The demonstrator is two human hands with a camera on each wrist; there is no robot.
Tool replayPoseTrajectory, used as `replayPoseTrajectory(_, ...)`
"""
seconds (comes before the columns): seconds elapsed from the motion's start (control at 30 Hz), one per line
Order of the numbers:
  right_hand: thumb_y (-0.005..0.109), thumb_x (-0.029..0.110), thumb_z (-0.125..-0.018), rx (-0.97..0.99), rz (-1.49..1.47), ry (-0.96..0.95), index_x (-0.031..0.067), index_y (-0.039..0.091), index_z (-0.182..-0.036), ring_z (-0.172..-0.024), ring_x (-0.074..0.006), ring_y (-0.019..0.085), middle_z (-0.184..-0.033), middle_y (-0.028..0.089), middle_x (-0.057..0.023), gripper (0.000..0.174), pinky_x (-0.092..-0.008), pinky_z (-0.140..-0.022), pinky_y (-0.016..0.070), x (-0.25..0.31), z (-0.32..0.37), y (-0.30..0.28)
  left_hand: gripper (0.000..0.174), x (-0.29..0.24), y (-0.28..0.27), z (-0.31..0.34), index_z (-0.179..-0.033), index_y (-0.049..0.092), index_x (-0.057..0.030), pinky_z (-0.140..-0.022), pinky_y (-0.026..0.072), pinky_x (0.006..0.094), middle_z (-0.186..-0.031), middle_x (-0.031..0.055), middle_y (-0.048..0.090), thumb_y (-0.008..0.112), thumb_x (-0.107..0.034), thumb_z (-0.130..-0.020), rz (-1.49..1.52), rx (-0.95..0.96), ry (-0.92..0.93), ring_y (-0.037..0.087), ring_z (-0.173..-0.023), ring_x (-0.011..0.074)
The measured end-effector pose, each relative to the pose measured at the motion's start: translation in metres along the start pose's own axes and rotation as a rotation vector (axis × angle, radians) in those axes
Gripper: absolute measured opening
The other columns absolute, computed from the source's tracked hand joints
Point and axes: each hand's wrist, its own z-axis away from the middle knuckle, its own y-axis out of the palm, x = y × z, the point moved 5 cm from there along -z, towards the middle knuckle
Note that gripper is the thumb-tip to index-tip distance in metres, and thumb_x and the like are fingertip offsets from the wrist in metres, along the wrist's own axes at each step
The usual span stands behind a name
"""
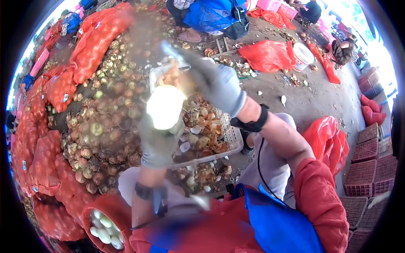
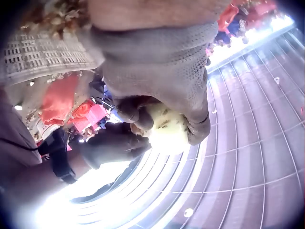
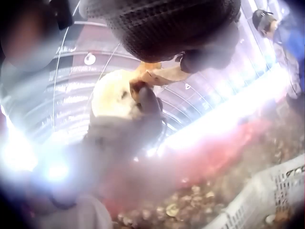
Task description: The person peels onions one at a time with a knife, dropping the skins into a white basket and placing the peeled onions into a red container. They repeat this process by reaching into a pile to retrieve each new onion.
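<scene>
In the head view my gloved left hand grips a pale peeled onion, which glares white in the light. Brown marks show on that onion in the left wrist view, with the fingers curled round it. My gloved right hand is blurred just above and to the right. A strip of onion skin stretches from the onion to the right hand, which pinches it. From the right hand's fingers juts a slim pale-blue thing, too blurred to name. Below both hands stands a white plastic basket holding onions and peelings.
Unpeeled onions are heaped on the ground at left, beside full red mesh sacks. A red container of peeled onions stands near my left knee. Stacked crates line the right; another person in blue sits ahead.
</scene>
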Motion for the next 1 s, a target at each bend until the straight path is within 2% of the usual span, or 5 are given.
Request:
replayPoseTrajectory(0.13,0.062,0.018,-0.098,0.101,-0.279,0.125,0.0060,0.049,-0.147,-0.076,-0.0277,0.072,-0.099,0.072,-0.0172,0.052,-0.0357,-0.068,0.0556,-0.005,0.012,0.007,0.068,0.000,-0.033,0.000,-0.136,0.056,-0.0042,-0.062,0.0421,0.0256,-0.095,-0.0017,0.060,0.065,-0.055,-0.092,-0.052,0.013,0.126,0.050,-0.073,0.0096)
replayPoseTrajectory(0.23,0.065,0.017,-0.093,0.145,-0.335,0.080,-0.0002,0.048,-0.145,-0.081,-0.0334,0.071,-0.093,0.070,-0.0224,0.057,-0.0396,-0.071,0.0549,0.016,0.021,0.014,0.064,-0.010,-0.042,-0.009,-0.141,0.048,0.0025,-0.086,0.0568,0.0336,-0.120,0.0143,0.066,0.068,-0.007,-0.080,-0.238,-0.059,0.160,0.067,-0.108,0.0241)
replayPoseTrajectory(0.43,0.066,0.010,-0.083,0.374,-0.245,0.133,-0.0049,0.051,-0.133,-0.075,-0.0402,0.067,-0.079,0.065,-0.0225,0.054,-0.0470,-0.065,0.0507,0.015,0.026,0.023,0.068,-0.008,-0.058,-0.019,-0.132,0.052,0.0050,-0.091,0.0543,0.0333,-0.116,0.0151,0.068,0.079,-0.015,-0.072,-1.127,-0.050,0.382,0.069,-0.103,0.0213)
replayPoseTrajectory(0.6,0.066,0.008,-0.080,0.174,0.003,-0.139,-0.0017,0.050,-0.134,-0.064,-0.0362,0.064,-0.073,0.062,-0.0166,0.057,-0.0451,-0.057,0.0494,0.017,0.027,0.010,0.069,-0.010,-0.035,-0.015,-0.133,0.051,0.0041,-0.097,0.0536,0.0334,-0.121,0.0136,0.067,0.079,-0.016,-0.073,-0.886,0.040,0.288,0.067,-0.110,0.0218)
replayPoseTrajectory(1.0,0.068,0.019,-0.091,0.259,-0.131,0.118,0.0082,0.060,-0.124,-0.071,-0.0324,0.067,-0.084,0.067,-0.0159,0.035,-0.0387,-0.066,0.0526,0.019,0.020,0.008,0.081,-0.010,-0.041,-0.027,-0.151,0.042,-0.0090,-0.098,0.0499,0.0353,-0.133,0.0036,0.062,0.070,-0.056,-0.091,-0.529,-0.012,0.330,0.060,-0.120,0.0174)
